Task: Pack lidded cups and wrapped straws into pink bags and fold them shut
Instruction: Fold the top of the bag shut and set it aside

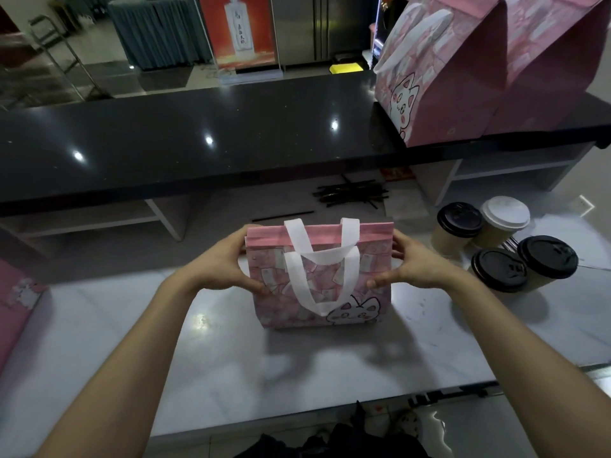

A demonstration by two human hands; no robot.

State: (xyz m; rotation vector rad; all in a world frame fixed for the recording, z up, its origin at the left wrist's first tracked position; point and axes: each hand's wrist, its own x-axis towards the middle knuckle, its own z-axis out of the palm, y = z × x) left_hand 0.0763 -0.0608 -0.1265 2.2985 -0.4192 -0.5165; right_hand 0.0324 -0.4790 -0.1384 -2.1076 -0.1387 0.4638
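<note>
Left hand (228,262), right hand (410,262) gripping pink bag (317,276), marble counter (231,352), black ledge (198,137)

Light: dim indoor, from overhead
Glare: 3 bright spots on the black counter (205,140); a soft sheen on the white table (211,325)
Shadows: blurred, beneath the pink bag (319,282)
Distortion: wide-angle bending at edges
Focus: slightly soft throughout

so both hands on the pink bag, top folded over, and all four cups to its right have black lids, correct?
Not quite. The head view shows both hands, left hand and right hand, holding the pink bag with its top folded, but only three cups have black lids; the fourth has a white lid.
</note>
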